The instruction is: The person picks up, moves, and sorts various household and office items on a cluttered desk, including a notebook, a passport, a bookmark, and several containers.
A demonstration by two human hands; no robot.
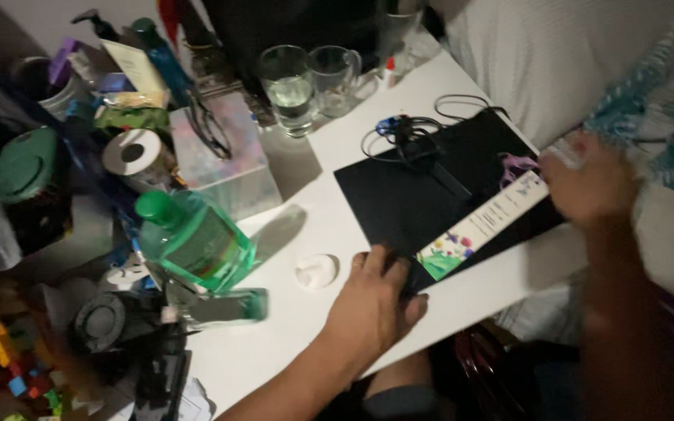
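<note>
Your right hand (pixel 587 185) was too blurry to show its fingers. Your left hand (pixel 374 300) covered the black sheet's (pixel 423 199) near corner.

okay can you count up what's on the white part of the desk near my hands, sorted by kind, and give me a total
Drinking glasses: 2
Green bottles: 1
Black sheets: 1
Long flowered paper strips: 1
Black cable bundles: 1
Small round white pads: 1
Total: 7

The left hand presses on the black sheet; the right hand holds the strip's end.
</note>
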